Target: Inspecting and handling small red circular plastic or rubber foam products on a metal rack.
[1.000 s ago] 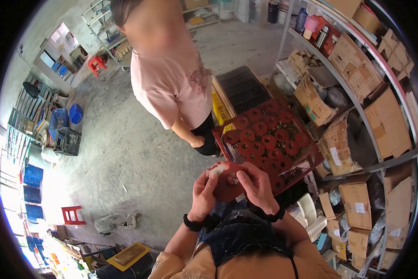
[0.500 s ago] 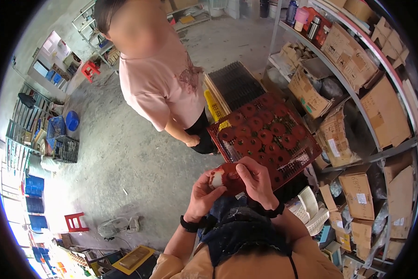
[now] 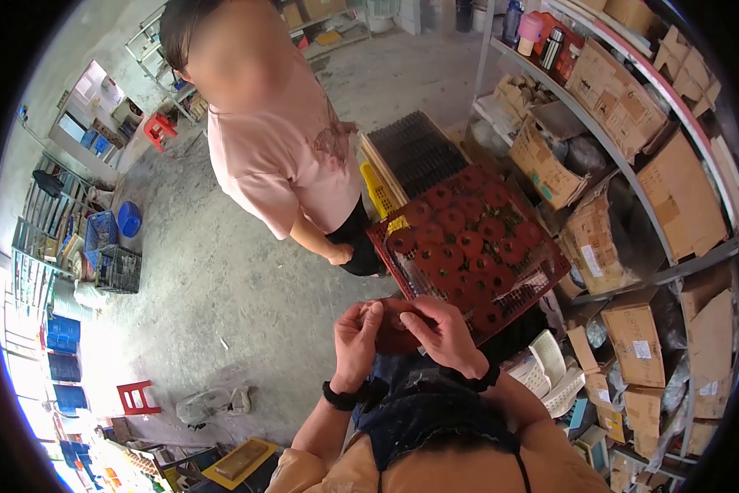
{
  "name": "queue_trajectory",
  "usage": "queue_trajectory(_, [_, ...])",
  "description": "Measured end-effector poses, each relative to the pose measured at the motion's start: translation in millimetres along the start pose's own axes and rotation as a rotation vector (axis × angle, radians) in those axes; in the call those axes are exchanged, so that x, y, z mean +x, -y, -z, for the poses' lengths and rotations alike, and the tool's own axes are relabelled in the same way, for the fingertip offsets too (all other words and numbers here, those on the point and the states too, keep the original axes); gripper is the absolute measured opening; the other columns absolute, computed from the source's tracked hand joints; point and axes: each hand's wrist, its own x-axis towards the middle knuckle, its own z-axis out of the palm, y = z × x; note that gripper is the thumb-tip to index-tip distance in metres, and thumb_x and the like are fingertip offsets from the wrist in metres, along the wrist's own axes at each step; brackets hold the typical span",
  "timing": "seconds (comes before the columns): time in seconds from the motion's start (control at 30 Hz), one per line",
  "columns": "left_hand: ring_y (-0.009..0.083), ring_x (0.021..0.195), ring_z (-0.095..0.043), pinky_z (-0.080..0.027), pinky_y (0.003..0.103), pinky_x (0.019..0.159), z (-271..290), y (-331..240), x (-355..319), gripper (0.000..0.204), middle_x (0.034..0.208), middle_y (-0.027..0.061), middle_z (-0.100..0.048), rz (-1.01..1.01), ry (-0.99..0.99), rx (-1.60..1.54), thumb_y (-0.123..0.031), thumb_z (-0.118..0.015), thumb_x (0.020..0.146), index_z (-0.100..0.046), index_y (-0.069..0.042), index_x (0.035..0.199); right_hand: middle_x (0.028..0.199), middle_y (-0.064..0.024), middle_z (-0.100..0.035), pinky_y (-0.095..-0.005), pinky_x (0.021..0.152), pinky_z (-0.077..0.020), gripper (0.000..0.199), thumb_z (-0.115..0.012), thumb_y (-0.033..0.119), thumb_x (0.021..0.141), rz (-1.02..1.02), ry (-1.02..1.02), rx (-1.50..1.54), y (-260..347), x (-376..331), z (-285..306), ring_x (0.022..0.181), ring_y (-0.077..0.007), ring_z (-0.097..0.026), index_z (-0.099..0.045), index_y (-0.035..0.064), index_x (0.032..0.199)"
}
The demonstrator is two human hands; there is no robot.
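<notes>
In front of my apron [image 3: 418,403], both hands hold a dark red disc-shaped piece [image 3: 394,331]. My left hand [image 3: 354,345] grips its left side, thumb upright against it. My right hand [image 3: 446,335] closes on the right side with the thumb laid over the face. Fingers cover much of the piece, so its full shape is hidden. Just beyond my hands is a red mesh tray [image 3: 376,238], carrying many similar dark red rings [image 3: 513,248] with holes in their middles.
Across from me, left of the tray, stands another person [image 3: 279,164] in a pink shirt. Behind the tray is a wood-framed black ribbed rack [image 3: 414,152] beside a yellow crate [image 3: 376,187]. Shelves with cardboard boxes [image 3: 620,90] line the right. A red stool [image 3: 138,398] stands at left.
The piece has turned in my hands; the white patch on its left side no longer shows. My left hand has shifted slightly, its thumb moving up. The other person stays nearly still.
</notes>
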Motion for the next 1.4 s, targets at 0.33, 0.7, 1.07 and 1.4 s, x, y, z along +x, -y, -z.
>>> queue_trajectory(0.33, [0.0175, 0.121, -0.053, -0.043, 0.032, 0.102, -16.1, -20.7, -6.4, 0.052, 0.133, 0.0081, -0.055, 0.008, 0.359, -0.139, 0.006, -0.059, 0.090, -0.042, -0.001, 0.139, 0.085, -0.0087, -0.066, -0.0283, 0.067, -0.0480, 0.018, -0.057, 0.013, 0.097, -0.067, -0.247, 0.167, 2.0, 0.2, 12.8, 0.075, -0.0144, -0.063, -0.065, -0.0022, 0.103])
queue_trajectory(0.7, [0.0149, 0.114, -0.055, -0.042, 0.029, 0.097, -13.0, -4.8, -4.7, 0.025, 0.128, 0.0076, -0.059, -0.023, 0.261, -0.176, -0.012, -0.052, 0.100, -0.062, -0.001, 0.119, 0.090, -0.0088, -0.067, -0.0276, 0.065, -0.0491, 0.019, -0.059, 0.014, 0.096, -0.054, -0.239, 0.192, 4.0, -3.0, 14.2, 0.076, -0.0133, -0.064, -0.064, -0.0022, 0.103])
queue_trajectory(1.07, [0.0018, 0.070, -0.052, -0.041, 0.018, 0.061, -16.4, -0.7, 2.0, 0.022, 0.078, -0.0046, -0.062, 0.021, 0.273, 0.043, -0.025, -0.061, 0.098, -0.062, -0.005, 0.089, 0.089, -0.0127, -0.066, -0.0326, 0.071, -0.0504, 0.024, -0.060, 0.015, 0.095, 0.015, -0.018, 0.085, 5.4, -29.6, 23.6, 0.078, -0.0217, -0.064, -0.063, -0.0001, 0.114])
queue_trajectory(1.4, [0.0019, 0.073, -0.054, -0.039, 0.017, 0.060, -45.8, -29.7, 6.8, 0.014, 0.083, -0.0046, -0.064, 0.161, 0.371, 0.133, -0.016, -0.058, 0.098, -0.062, -0.004, 0.103, 0.087, -0.0135, -0.067, -0.0318, 0.069, -0.0493, 0.024, -0.055, 0.014, 0.098, -0.064, -0.072, 0.097, 9.1, -34.6, 38.4, 0.077, -0.0214, -0.065, -0.061, -0.0014, 0.115])
